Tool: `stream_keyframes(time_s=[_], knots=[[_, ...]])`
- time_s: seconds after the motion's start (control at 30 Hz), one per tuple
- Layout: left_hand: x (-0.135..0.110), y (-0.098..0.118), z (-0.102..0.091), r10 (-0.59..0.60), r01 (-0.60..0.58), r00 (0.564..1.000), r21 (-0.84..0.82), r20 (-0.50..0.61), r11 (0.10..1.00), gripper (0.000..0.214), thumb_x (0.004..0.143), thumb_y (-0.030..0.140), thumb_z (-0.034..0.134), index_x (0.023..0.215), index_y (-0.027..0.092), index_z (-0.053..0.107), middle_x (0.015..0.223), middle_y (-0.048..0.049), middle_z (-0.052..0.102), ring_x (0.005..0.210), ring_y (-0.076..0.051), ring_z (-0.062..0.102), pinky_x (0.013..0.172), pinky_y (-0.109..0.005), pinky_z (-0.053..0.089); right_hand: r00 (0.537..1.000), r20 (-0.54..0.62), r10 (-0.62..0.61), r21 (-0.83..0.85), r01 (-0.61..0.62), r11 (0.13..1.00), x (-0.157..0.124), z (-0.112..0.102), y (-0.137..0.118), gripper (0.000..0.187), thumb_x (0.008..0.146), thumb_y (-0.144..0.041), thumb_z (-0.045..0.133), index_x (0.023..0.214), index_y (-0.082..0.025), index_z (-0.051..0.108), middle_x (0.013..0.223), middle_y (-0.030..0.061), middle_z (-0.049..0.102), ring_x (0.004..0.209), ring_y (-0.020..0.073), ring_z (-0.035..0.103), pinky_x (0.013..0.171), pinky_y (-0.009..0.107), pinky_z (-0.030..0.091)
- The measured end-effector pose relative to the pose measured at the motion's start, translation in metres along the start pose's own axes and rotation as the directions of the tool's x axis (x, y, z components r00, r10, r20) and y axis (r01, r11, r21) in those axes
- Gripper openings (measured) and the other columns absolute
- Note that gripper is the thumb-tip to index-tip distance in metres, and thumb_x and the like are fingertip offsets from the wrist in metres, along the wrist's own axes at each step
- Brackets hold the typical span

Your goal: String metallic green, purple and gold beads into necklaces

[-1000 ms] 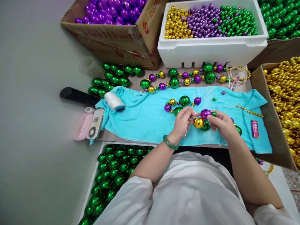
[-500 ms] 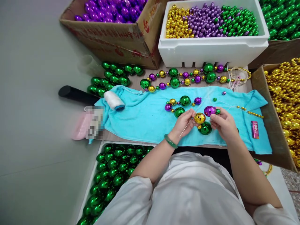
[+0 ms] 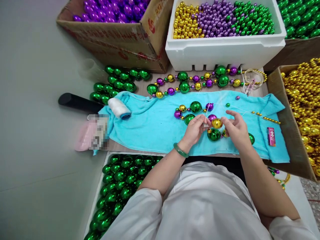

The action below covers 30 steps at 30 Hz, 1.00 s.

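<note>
My left hand [image 3: 196, 129], with a green bangle [image 3: 181, 150] at its wrist, is closed in a pinch on a thin white thread [image 3: 208, 109]. Just beyond its fingertips are a large gold bead [image 3: 217, 123] and a purple bead [image 3: 212, 118]. My right hand [image 3: 236, 128] has its index finger stretched out and its thumb at the gold bead's right side; its lower fingers are partly hidden. Below the hands hangs a large green bead [image 3: 214, 134]. A strung loop with another green bead [image 3: 195, 106] lies on the turquoise towel [image 3: 150, 123].
Behind the towel lies a long bead necklace [image 3: 184, 87]. A white foam box [image 3: 225, 50] of small beads and a cardboard box [image 3: 105, 36] of purple beads stand at the back. A thread spool [image 3: 119, 108] is left; a small pink box [image 3: 271, 136] and a gold-bead carton [image 3: 290, 133] are right.
The purple bead has left my right fingers and now sits beside the gold bead near my left fingertips. My right index finger has straightened. The needle-like rod below my left hand no longer shows.
</note>
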<state>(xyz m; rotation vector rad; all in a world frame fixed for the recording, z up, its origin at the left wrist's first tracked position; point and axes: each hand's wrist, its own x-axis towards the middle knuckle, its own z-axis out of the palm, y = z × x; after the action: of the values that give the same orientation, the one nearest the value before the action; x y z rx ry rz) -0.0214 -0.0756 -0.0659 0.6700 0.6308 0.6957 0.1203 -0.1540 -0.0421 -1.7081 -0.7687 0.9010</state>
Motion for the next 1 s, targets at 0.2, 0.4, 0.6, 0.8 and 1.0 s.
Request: stream_keyframes(time_s=[0.2, 0.4, 0.6, 0.8, 1.0], knots=[[-0.007, 0.001, 0.001, 0.093, -0.099, 0.995, 0.144, 0.045, 0.985, 0.041, 0.083, 0.053, 0.062, 0.069, 0.016, 0.052, 0.074, -0.0012, 0.061, 0.083, -0.016, 0.067, 0.081, -0.03, 0.053, 0.994, 0.074, -0.076, -0.295, 0.094, 0.951, -0.011, 0.005, 0.003, 0.057, 0.073, -0.056, 0.068, 0.11, -0.014, 0.06, 0.055, -0.0073, 0.041, 0.052, 0.0099, 0.04, 0.052, 0.025, 0.032], [-0.013, 0.013, 0.001, 0.24, -0.31, 0.945, 0.382, 0.221, 0.87, 0.04, 0.089, 0.051, 0.055, 0.068, 0.016, 0.055, 0.077, -0.0032, 0.063, 0.08, -0.014, 0.062, 0.082, -0.03, 0.05, 0.929, 0.341, 0.145, -0.266, -0.052, 0.963, -0.005, 0.017, 0.006, 0.04, 0.066, -0.053, 0.07, 0.079, -0.016, 0.064, 0.051, -0.006, 0.039, 0.049, 0.0092, 0.034, 0.049, 0.026, 0.023], [-0.012, 0.028, -0.009, 0.331, -0.422, 0.906, 0.624, 0.264, 0.657, 0.037, 0.093, 0.046, 0.05, 0.071, 0.017, 0.059, 0.076, -0.0031, 0.063, 0.075, -0.014, 0.06, 0.075, -0.028, 0.046, 0.901, 0.404, 0.157, -0.09, -0.131, 0.987, -0.004, 0.011, -0.004, 0.027, 0.07, -0.043, 0.066, 0.071, -0.016, 0.065, 0.057, -0.0027, 0.048, 0.051, 0.0078, 0.037, 0.05, 0.025, 0.027], [-0.007, 0.03, -0.027, 0.452, -0.402, 0.885, 0.668, 0.108, 0.626, 0.037, 0.091, 0.047, 0.052, 0.07, 0.018, 0.057, 0.07, -0.0011, 0.057, 0.067, -0.012, 0.055, 0.066, -0.026, 0.044, 0.939, 0.291, 0.182, -0.029, -0.181, 0.983, 0.0, -0.008, -0.018, 0.024, 0.067, -0.04, 0.068, 0.067, -0.017, 0.06, 0.052, -0.0045, 0.044, 0.044, 0.007, 0.036, 0.044, 0.024, 0.026], [-0.005, 0.021, -0.023, 0.214, -0.209, 0.977, 0.339, 0.023, 0.917, 0.042, 0.085, 0.056, 0.057, 0.069, 0.017, 0.051, 0.083, -0.004, 0.065, 0.087, -0.015, 0.062, 0.075, -0.026, 0.05, 0.937, 0.301, 0.177, -0.016, -0.181, 0.983, 0.0, -0.009, -0.017, 0.023, 0.067, -0.039, 0.067, 0.068, -0.017, 0.06, 0.053, -0.004, 0.046, 0.044, 0.007, 0.038, 0.043, 0.023, 0.027]])
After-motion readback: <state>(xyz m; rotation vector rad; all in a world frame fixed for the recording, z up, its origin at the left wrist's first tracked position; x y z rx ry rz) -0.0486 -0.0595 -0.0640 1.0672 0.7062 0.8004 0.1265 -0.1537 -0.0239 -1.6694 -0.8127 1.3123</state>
